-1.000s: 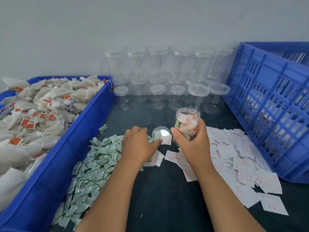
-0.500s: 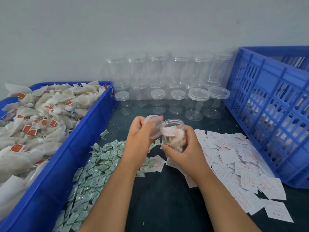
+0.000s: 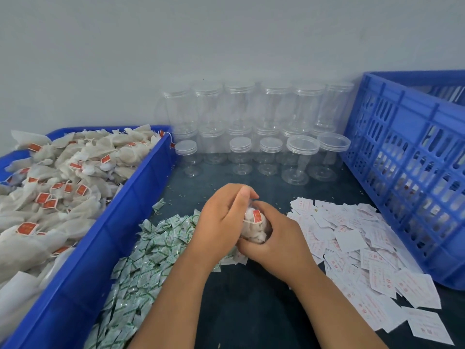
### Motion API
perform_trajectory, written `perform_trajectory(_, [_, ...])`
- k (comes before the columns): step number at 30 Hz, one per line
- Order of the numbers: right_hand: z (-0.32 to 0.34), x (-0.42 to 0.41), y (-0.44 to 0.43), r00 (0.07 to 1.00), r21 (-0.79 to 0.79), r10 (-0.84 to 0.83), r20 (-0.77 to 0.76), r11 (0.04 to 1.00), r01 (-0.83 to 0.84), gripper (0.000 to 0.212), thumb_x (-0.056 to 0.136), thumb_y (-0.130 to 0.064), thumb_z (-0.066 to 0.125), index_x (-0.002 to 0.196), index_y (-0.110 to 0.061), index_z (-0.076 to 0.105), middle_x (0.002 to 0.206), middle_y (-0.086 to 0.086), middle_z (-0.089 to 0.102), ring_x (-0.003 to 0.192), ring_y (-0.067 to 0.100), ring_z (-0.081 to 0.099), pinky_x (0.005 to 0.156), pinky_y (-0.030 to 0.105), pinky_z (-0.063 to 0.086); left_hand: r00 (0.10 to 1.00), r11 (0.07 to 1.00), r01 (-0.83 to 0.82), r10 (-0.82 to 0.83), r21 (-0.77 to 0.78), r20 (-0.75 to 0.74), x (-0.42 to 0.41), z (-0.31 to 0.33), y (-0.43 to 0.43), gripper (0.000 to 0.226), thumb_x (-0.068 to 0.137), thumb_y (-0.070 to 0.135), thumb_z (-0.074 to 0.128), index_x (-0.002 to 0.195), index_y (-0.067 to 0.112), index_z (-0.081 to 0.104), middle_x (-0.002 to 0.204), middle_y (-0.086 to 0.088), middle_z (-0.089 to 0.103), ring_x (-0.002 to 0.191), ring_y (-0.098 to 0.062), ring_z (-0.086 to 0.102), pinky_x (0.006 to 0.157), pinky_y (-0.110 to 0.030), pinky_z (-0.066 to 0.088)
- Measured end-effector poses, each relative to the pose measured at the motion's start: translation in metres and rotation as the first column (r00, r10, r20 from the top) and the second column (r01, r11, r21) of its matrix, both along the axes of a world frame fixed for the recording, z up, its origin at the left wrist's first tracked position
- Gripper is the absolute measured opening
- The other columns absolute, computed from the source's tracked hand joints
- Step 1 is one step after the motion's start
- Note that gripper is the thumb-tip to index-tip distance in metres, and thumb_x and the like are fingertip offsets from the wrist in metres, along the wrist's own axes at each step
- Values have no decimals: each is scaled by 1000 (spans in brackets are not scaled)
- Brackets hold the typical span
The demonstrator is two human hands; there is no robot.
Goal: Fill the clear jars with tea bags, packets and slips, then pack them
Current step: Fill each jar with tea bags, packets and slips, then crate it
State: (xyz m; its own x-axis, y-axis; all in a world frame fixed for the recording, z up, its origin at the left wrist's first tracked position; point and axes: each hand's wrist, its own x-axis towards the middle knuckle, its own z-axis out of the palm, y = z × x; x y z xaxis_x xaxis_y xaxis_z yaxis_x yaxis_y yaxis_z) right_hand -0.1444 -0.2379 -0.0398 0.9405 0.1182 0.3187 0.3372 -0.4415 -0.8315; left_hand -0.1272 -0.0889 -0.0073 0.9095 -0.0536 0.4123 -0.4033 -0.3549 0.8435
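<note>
**Closing a filled jar: points of failure.** The filled jar (image 3: 259, 230) lies tilted at centre frame over the table (image 3: 251, 311), clamped between both hands. The right hand (image 3: 276, 239) is wrapped round its body from below, and the left hand (image 3: 221, 222) is curled over its mouth end (whatever closes the mouth is hidden under those fingers). White tea bags (image 3: 250, 226) and one red tag (image 3: 256, 215) show through the wall. Probable faults:

- A tag or string lying across the rim could be trapped, leaving the closure skewed or loose.
- A hard squeeze on the thin clear wall could distort the mouth.
- A slip would drop the jar onto the green packets (image 3: 151, 248) at lower left or the white slips (image 3: 352, 235) at right, scattering them.

The empty jars (image 3: 239, 109) at upper centre stand well apart.
</note>
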Motion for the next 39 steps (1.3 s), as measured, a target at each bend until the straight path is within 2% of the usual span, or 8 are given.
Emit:
perform_trajectory(3, [6, 2, -4, 964, 206, 175, -202, 970, -133, 37, 69, -50, 80, 102, -35, 73, 91, -11, 78, 80, 6, 72, 74, 29, 54, 990, 989, 123, -117, -79, 78, -1, 2, 3, 28, 104, 29, 46, 91, 21, 70, 97, 3, 70, 99, -17, 66, 87, -28, 51])
perform_trajectory(7, [9, 0, -11, 697, 644, 641, -322, 687, -335, 51, 81, -41, 78, 114, -2, 69, 96, 17, 75, 80, 29, 73, 67, 36, 54, 950, 895, 311, -296, -319, 95, -8, 6, 5, 34, 104, 37, 52, 82, 22, 74, 110, -6, 74, 107, -20, 68, 89, -31, 55])
perform_trajectory(12, [4, 3, 2, 941, 379, 251, -225, 913, -152, 37, 76, -54, 83, 108, -37, 73, 103, -4, 79, 95, 15, 75, 87, 41, 63, 976, 890, 10, -107, -455, -188, -3, 8, 8, 26, 98, 45, 67, 118, 30, 76, 118, 4, 77, 112, -18, 73, 101, -47, 58])
perform_trajectory(15, [-2, 3, 7, 982, 158, 35, -187, 987, -5, 42, 72, -61, 80, 103, -34, 70, 92, -9, 78, 81, 9, 73, 78, 45, 63, 947, 919, 14, -138, -394, -289, -5, 6, 0, 47, 78, 55, 79, 119, 34, 72, 118, 9, 77, 108, -12, 74, 92, -38, 60])
perform_trajectory(20, [-2, 4, 2, 855, 545, 435, -280, 806, -232, 26, 83, -44, 81, 93, -21, 75, 85, 6, 72, 74, 19, 66, 61, 28, 52, 929, 796, 120, -301, -593, -217, -1, 1, 2, 56, 72, 21, 84, 124, 19, 66, 111, -5, 77, 111, -27, 75, 87, -39, 63])
perform_trajectory(26, [-4, 2, 3, 978, 129, 115, -176, 987, -92, 35, 76, -59, 74, 102, -37, 67, 91, -11, 77, 77, 5, 71, 67, 22, 54, 905, 867, 11, -220, -497, -365, -2, 2, -1, 67, 67, 42, 90, 129, 33, 64, 118, -2, 78, 103, -22, 77, 92, -44, 61])
perform_trajectory(31, [0, 2, 3, 933, 344, 275, -234, 920, -186, 31, 76, -47, 83, 94, -24, 72, 86, 5, 76, 75, 19, 70, 69, 45, 59, 924, 804, 57, -267, -591, -273, -5, 2, -1, 57, 65, 31, 85, 122, 30, 76, 112, -10, 78, 101, -24, 77, 78, -32, 61])
perform_trajectory(39, [1, -1, 0, 961, 314, 245, -128, 929, -195, 42, 84, -56, 78, 122, -43, 66, 113, -13, 76, 103, 8, 74, 84, 24, 58, 950, 834, 188, -288, -519, -118, -5, 2, -4, 57, 87, 61, 71, 136, 32, 62, 125, -10, 74, 97, -28, 74, 81, -44, 62])
